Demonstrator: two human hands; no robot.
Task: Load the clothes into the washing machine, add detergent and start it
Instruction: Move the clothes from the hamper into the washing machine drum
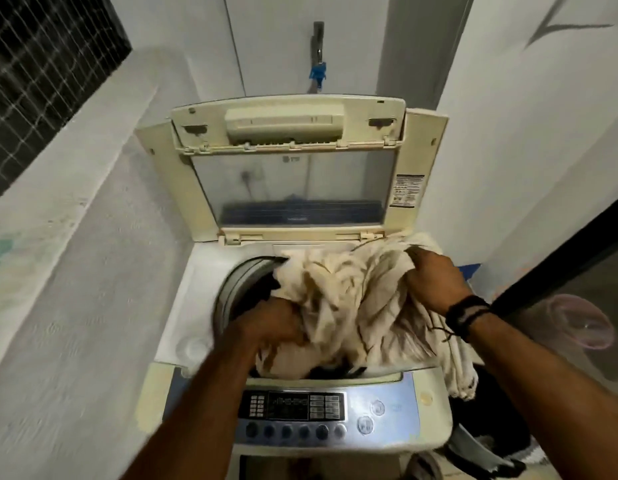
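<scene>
A top-loading washing machine (203, 292) stands in front of me with its lid (293, 174) folded up against the wall. A large cream cloth (349, 292) is bunched over the drum opening and spills over the machine's right side. My left hand (269, 323) grips the cloth at the front left of the opening, a little blurred. My right hand (435, 282) grips the cloth at the right edge; a dark band is on that wrist. Dark clothing shows under the cloth in the drum (238, 282). The control panel (293, 410) faces me at the front.
A tap with a blue fitting (318, 69) sticks out of the wall behind the machine. A clear pinkish plastic tub (581, 322) is at the right. Dark and white laundry (491, 448) lies low at the right of the machine. A grey wall runs along the left.
</scene>
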